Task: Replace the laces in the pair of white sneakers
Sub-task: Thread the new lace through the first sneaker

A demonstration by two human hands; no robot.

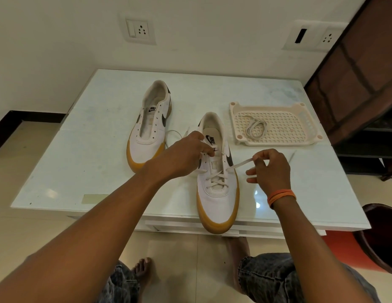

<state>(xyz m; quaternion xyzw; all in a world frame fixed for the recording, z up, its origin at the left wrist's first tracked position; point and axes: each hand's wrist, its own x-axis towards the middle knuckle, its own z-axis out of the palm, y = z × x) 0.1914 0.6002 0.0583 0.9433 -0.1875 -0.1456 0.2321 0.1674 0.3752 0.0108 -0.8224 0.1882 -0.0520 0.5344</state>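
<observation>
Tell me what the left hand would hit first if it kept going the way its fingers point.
Probably the nearer sneaker: the left hand points at its upper eyelets, fingertips seemingly already there, though depth is unclear.

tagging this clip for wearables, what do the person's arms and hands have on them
Both forearms are bare, with no sleeves in view. The right hand has orange bands round its wrist, looking like two or three thin loops stacked together. The left hand and its wrist carry nothing: no watch, ring or glove shows. No markings show on either arm.
</observation>
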